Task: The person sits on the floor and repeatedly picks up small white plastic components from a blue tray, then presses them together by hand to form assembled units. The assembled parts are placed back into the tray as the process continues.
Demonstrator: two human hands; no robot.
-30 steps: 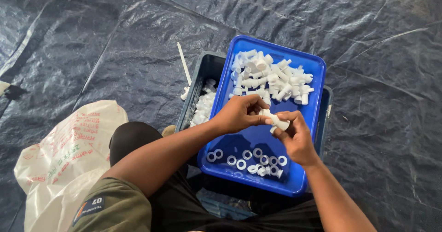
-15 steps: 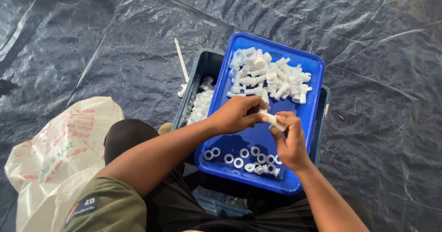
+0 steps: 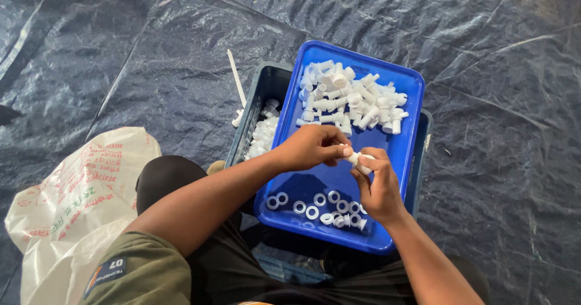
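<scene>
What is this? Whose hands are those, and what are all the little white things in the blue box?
The picture comes from a camera worn on a person's head, so you look down as that person does. The two arms are the person's own. The left hand and the right hand meet over a blue tray, and together they pinch one small white plastic piece between the fingers. At the far end of the tray lies a heap of white tube-shaped pieces. At the near end lie small white rings. The tray rests on a darker crate with more white pieces inside. A white sack lies beside the person's knee, and a dark plastic sheet covers the ground.
</scene>
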